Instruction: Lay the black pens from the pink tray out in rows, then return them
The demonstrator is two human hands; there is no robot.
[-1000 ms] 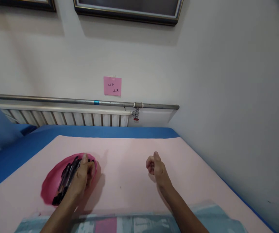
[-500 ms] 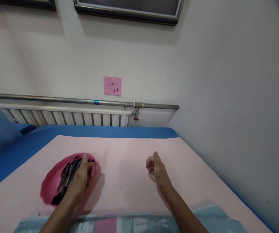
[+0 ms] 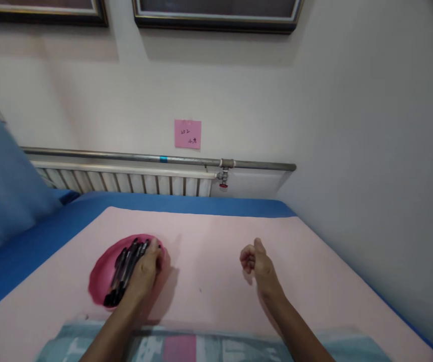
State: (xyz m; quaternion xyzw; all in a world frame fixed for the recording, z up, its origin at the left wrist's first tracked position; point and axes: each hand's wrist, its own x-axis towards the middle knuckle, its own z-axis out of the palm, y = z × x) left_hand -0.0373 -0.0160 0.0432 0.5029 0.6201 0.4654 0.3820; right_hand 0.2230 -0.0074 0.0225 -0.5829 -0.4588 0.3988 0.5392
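Observation:
A magenta dish (image 3: 101,271) lies on the pink sheet (image 3: 208,241) at my left, and several black pens (image 3: 123,271) are bunched in it. My left hand (image 3: 146,271) rests on the dish's right side with its fingers curled round the pens. My right hand (image 3: 257,261) hovers over the sheet to the right of centre, closed in a loose fist with the thumb up and nothing visible in it.
A blue bed surface (image 3: 171,202) borders the pink sheet. A blue pillow (image 3: 1,196) stands at the left. Behind run a radiator (image 3: 125,181), a metal pipe (image 3: 156,159) and a wall with a pink note (image 3: 188,133). A patterned cloth (image 3: 186,347) lies at the near edge.
The view has turned slightly left, shifting everything right in the picture. My left hand stays on the pens in the dish; my right fist has not changed.

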